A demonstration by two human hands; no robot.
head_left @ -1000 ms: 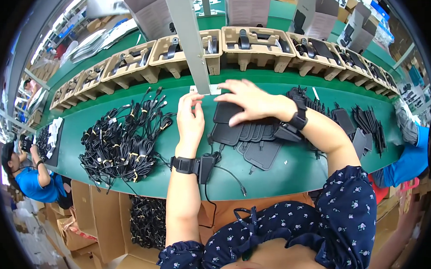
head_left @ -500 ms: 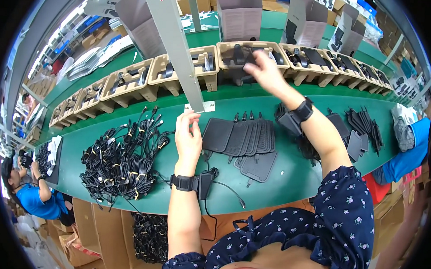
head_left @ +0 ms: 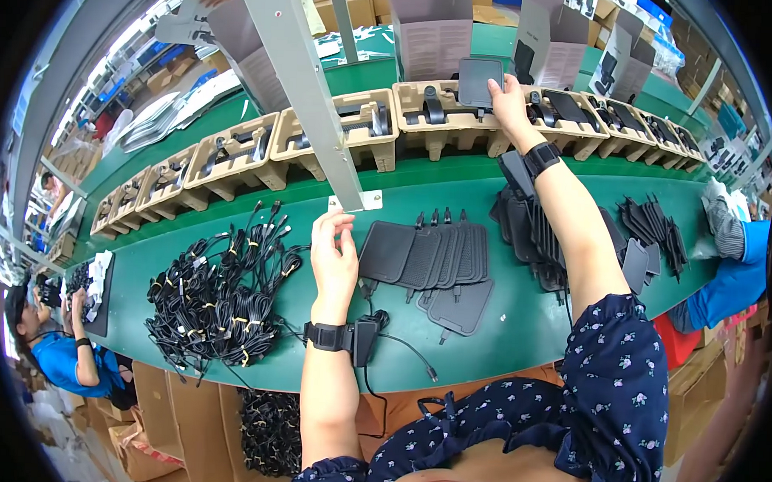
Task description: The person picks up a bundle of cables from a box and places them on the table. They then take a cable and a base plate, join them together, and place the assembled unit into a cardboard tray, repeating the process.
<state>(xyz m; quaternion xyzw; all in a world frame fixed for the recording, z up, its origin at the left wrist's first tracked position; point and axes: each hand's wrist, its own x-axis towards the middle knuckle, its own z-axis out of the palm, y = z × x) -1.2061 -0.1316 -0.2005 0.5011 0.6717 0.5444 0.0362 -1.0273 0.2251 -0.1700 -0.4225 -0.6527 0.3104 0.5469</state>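
Note:
My right hand (head_left: 513, 109) grips a flat black panel (head_left: 477, 83) by its right edge, thumb in front. The panel stands tilted over a tan moulded tray (head_left: 445, 139), in which a curved black part (head_left: 433, 107) sits. My left hand (head_left: 334, 258) hovers over the green table beside the foot of a metal post, fingers loosely bent and apart, with nothing visible in it. Just right of it lies a fanned row of flat black panels (head_left: 389, 251) with short plugs. A heap of bundled black cables (head_left: 218, 299) spreads to its left.
A metal post (head_left: 310, 94) rises in front of the tray row. More tan trays (head_left: 234, 155) run left and right along a raised ledge. Grey boxes (head_left: 431, 39) stand behind. Black panels (head_left: 523, 220) pile under my right forearm. A co-worker (head_left: 68, 349) is at far left.
My right hand has moved slightly right and up, and the black panel now shows upright in its grip above the tray. My left hand has barely moved.

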